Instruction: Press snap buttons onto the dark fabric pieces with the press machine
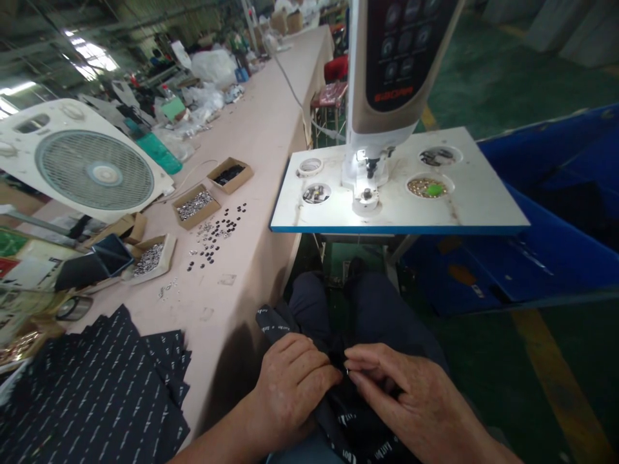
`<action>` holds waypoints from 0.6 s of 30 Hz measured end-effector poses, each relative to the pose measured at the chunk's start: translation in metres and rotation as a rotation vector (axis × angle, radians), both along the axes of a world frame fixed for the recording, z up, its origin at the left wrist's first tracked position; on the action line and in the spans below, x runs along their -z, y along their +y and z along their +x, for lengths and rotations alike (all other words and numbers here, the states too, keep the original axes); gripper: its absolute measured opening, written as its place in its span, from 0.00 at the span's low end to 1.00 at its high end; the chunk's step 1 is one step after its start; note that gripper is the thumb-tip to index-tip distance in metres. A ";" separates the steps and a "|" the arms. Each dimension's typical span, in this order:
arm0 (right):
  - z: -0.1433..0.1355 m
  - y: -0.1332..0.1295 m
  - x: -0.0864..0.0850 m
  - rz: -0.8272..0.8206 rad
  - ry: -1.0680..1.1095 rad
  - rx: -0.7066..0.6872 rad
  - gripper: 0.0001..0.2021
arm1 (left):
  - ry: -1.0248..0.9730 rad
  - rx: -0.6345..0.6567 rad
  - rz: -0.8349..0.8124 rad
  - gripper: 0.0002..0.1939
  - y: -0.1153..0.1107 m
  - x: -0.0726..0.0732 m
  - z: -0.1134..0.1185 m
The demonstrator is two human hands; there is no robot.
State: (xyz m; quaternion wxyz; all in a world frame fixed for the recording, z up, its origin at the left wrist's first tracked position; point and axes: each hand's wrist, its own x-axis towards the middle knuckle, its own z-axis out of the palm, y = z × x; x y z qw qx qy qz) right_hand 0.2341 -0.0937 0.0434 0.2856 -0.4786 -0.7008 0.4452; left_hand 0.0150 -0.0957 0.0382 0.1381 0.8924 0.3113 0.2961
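Note:
A dark cloth with white printed lettering (275, 325) lies bunched over my lap. My left hand (293, 383) is closed on it, thumb and fingers pressed onto the fabric. Just to the right, my right hand (401, 390) pinches thumb and forefinger together at the cloth. A small shiny piece (347, 372) shows at those fingertips, too tiny to name. Beyond my knees stands a press machine (387, 84) with its work light on. Its white table (319, 216) has round recesses holding small metal parts, one with a green item (434, 190).
On the long table (261, 193) to my left lie scattered black and silver snap parts (213, 241), small boxes of parts (195, 205), a box fan (101, 171) and stacked printed fabric (97, 386). A blue bin (556, 238) stands at the right.

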 end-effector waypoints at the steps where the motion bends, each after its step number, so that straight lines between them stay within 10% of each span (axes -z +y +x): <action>1: 0.000 0.000 0.001 0.023 -0.009 -0.015 0.11 | -0.009 0.001 -0.019 0.09 0.000 0.001 0.000; 13: 0.009 -0.006 -0.009 0.114 -0.083 -0.116 0.16 | -0.099 -0.125 -0.332 0.10 0.000 0.007 0.006; 18: 0.006 -0.009 -0.013 0.062 -0.179 -0.193 0.37 | -0.135 -0.177 -0.455 0.09 0.001 0.009 0.006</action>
